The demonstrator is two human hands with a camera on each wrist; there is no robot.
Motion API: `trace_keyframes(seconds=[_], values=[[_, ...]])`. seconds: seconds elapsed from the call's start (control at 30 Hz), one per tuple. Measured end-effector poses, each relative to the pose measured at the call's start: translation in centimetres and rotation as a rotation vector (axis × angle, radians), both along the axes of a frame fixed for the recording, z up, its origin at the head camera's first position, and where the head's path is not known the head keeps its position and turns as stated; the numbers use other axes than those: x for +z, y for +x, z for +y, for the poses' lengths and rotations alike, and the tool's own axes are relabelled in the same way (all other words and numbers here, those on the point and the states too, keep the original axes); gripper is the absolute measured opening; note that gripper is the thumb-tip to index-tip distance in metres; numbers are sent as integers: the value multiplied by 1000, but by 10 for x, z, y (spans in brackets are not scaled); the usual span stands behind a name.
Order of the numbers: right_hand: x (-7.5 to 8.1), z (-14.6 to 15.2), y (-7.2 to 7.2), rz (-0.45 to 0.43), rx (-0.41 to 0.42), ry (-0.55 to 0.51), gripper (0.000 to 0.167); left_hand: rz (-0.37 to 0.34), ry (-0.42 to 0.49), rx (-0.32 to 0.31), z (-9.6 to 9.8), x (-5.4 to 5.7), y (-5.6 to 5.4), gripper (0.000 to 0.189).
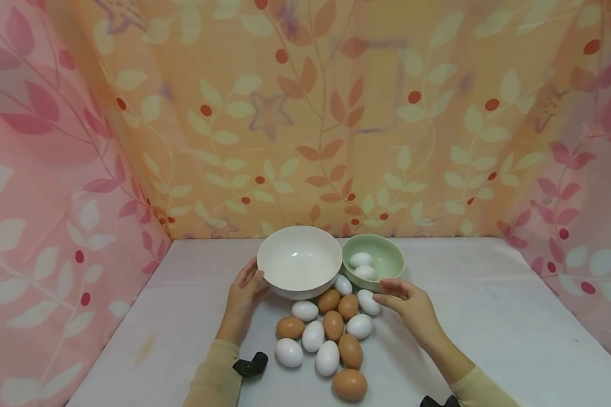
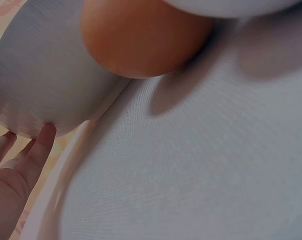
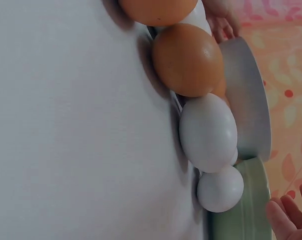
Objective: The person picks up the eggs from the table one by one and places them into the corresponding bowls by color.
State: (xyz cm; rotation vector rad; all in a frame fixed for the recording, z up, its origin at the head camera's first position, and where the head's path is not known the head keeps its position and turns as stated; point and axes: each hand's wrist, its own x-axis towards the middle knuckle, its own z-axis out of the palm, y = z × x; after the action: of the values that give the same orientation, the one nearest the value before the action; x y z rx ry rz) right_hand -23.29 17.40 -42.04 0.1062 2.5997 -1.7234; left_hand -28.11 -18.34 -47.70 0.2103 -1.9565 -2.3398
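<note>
My left hand (image 1: 241,297) rests against the left side of a large white bowl (image 1: 300,263), which has nothing in it. In the left wrist view the fingertips (image 2: 49,131) touch the bowl's outer wall. Beside it on the right stands a smaller green bowl (image 1: 391,263) with two white eggs (image 1: 360,260) inside. My right hand (image 1: 412,311) is at the front of the green bowl, fingers extended and holding nothing. Its fingertips are close to the green rim and to a white egg (image 1: 369,302) on the table.
Several brown eggs (image 1: 351,350) and white eggs (image 1: 313,337) lie loosely grouped in front of the two bowls on the white tablecloth (image 1: 178,316). Patterned cloth (image 1: 305,124) hangs behind the table and along both sides.
</note>
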Motion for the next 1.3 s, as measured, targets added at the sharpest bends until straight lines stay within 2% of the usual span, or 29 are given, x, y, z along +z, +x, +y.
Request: trace_keyframes(seconds=[0.23, 0.47, 0.8, 1.17, 1.3], values=[[-6, 7, 3, -8, -11, 6, 52, 19, -33, 3, 0, -1, -1, 65], [-15, 7, 2, -38, -18, -15, 57, 14, -34, 4, 0, -1, -1, 65], [-28, 6, -8, -45, -14, 23, 58, 14, -27, -3, 1, 1, 0, 64], [-31, 3, -17, -119, 15, -13, 58, 4, 0, -2, 2, 2, 1, 66], [-32, 1, -20, -120, 11, 21, 56, 2, 2, 3, 2, 2, 1, 65]])
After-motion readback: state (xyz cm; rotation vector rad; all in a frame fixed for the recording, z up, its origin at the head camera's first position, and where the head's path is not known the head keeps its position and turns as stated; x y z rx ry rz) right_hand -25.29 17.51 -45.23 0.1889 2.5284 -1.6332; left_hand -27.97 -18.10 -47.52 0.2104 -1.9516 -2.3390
